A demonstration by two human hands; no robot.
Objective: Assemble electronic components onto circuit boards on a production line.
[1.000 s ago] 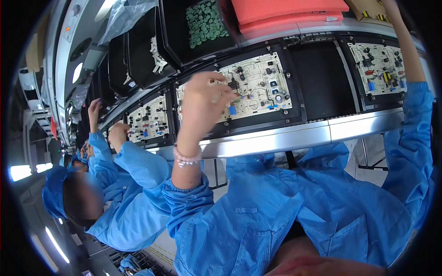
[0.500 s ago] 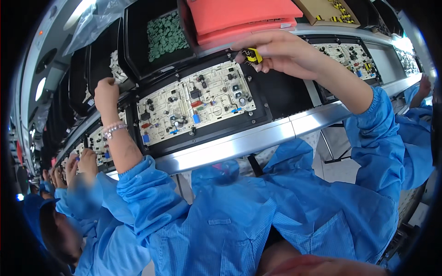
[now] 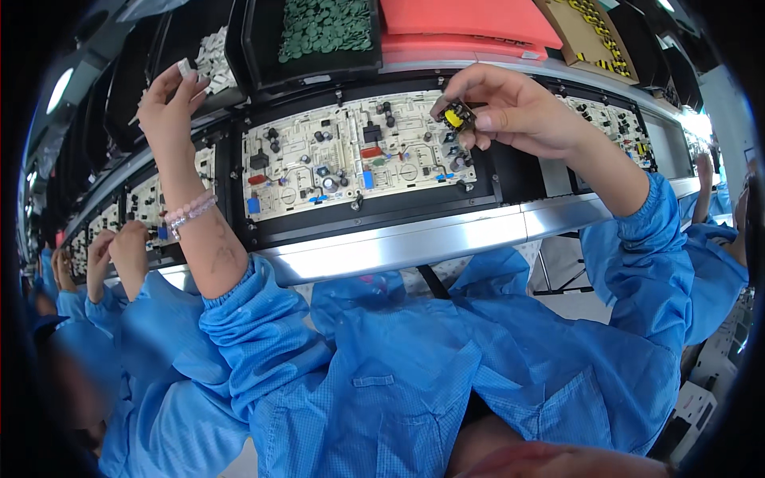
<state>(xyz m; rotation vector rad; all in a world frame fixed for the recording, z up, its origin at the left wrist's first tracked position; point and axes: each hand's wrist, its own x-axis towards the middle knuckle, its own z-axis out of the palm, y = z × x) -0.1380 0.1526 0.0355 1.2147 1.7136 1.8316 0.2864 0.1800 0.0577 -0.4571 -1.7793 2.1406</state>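
My left hand (image 3: 169, 111) is raised beside the bin of white parts, its fingertips pinching a small white block-shaped component (image 3: 185, 68). My right hand (image 3: 522, 115) holds a small transformer (image 3: 457, 118) with yellow tape, a black body and metal pins, between thumb and fingers. It hovers over the right end of a cream circuit board (image 3: 307, 171). That board lies in a black frame (image 3: 319, 99) and carries black, red and blue components. The transformer covers part of the board's upper right corner.
Behind the board stand a black bin of green discs (image 3: 327, 32), a bin of white parts (image 3: 213, 60), red foam sheets (image 3: 470, 24) and a cardboard box (image 3: 574, 32) of yellow transformers. More boards (image 3: 610, 123) line the metal-edged rail (image 3: 398, 245). Co-workers' hands (image 3: 127, 251) work at left.
My left hand has come up from the white parts' bin with a white component in its fingertips. My right hand has turned the transformer. The whole view has shifted slightly.
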